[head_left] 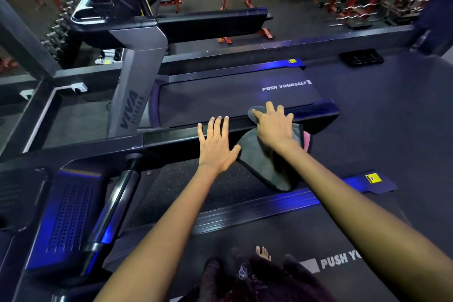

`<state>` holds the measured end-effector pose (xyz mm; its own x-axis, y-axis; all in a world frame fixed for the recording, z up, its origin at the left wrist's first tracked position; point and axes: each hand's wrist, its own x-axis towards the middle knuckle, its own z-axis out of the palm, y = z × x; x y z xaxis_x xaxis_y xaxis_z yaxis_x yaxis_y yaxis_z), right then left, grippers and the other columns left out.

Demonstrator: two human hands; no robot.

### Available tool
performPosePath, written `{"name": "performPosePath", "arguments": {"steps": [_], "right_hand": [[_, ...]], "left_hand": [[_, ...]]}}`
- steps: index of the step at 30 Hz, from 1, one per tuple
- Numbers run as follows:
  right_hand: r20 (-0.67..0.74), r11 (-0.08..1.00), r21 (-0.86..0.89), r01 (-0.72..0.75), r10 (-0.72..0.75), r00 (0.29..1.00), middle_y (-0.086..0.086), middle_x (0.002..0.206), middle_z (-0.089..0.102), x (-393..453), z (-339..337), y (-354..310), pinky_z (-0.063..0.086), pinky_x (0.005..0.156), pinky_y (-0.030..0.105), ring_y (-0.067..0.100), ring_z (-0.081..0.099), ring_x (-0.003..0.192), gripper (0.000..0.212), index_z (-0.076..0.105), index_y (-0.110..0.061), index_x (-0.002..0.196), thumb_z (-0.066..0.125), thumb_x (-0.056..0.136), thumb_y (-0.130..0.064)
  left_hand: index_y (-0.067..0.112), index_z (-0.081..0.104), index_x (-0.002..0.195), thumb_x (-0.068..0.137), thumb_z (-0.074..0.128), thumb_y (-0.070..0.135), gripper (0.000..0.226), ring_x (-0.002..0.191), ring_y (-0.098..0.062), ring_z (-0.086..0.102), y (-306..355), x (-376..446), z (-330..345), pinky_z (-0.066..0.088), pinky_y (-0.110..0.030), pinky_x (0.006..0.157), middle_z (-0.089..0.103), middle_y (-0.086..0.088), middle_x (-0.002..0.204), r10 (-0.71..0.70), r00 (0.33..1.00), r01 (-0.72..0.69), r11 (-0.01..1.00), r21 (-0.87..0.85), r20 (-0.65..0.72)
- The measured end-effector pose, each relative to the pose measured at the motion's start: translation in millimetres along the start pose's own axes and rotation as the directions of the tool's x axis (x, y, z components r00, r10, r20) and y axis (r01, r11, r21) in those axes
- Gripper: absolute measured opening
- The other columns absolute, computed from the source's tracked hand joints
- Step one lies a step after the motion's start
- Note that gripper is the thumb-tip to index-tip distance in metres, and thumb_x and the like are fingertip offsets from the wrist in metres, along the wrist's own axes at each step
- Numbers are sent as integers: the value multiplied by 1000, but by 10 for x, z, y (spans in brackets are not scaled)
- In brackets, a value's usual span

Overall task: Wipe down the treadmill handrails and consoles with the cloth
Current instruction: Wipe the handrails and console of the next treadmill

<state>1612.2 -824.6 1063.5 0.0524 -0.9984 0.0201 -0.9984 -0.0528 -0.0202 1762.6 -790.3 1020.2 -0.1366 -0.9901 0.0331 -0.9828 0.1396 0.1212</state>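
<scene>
Draping over the handrail (171, 138), the grey cloth (263, 167) sits pinned under the right hand (275, 127), fingers spread flat. Left hand (217, 144) flat and empty on the rail beside it. Risk: the hanging half drags the cloth off if pressure eases.

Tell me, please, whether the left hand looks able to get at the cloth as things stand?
Probably yes. The left hand lies flat on the handrail right beside the grey cloth, its thumb almost at the edge; only the right hand presses on the cloth.
</scene>
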Motion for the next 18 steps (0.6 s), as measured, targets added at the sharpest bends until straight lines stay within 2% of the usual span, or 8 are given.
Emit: {"name": "performPosePath", "arguments": {"steps": [3,5,9,11,15,18], "right_hand": [[-6,987,-64,150,-150,989,10,130,38,-93,-2,162,35,87,44,33,38,115,50,37,-32,141,46,93,-23],[-3,980,-94,177,-178,984,10,129,38,-114,-37,326,35,87,43,32,38,114,52,34,-34,142,47,92,-24],[63,994,-110,7,0,998,9,122,41,133,-173,391,32,93,43,32,38,116,40,54,-32,126,46,90,-16],[113,991,-134,-17,32,993,7,120,44,256,-228,234,30,95,43,31,39,116,34,60,-31,118,45,90,-17],[71,974,-148,170,-161,984,7,121,44,255,-176,73,28,96,45,31,39,115,36,58,-31,121,45,91,-17],[23,953,-150,264,-263,964,6,133,39,90,-131,328,25,101,52,31,37,119,48,38,-38,139,47,93,-27]], "left_hand": [[12,-1,151,93,36,47,77,146,-24,-2,4,0,1,-9,-51,114,6,-8,159,1,1000,-1,1000,4,-3],[12,1,151,93,37,47,77,146,-23,-1,4,3,2,-8,-51,114,7,-8,158,1,1000,-1,1000,0,-9],[12,2,151,92,38,47,77,146,-23,0,0,11,5,-8,-51,114,8,-8,158,0,1000,0,1000,-7,-12],[12,2,151,92,38,48,78,146,-23,0,-2,10,7,-9,-51,114,8,-8,158,-1,1000,1,1000,-3,-13],[11,1,151,92,39,50,80,146,-24,0,-1,12,20,-9,-52,114,8,-9,158,2,1000,-2,1000,15,-14],[11,-2,151,91,38,52,82,146,-24,-2,4,16,21,-9,-52,113,6,-9,158,1,1000,-1,1000,25,-4]]}}
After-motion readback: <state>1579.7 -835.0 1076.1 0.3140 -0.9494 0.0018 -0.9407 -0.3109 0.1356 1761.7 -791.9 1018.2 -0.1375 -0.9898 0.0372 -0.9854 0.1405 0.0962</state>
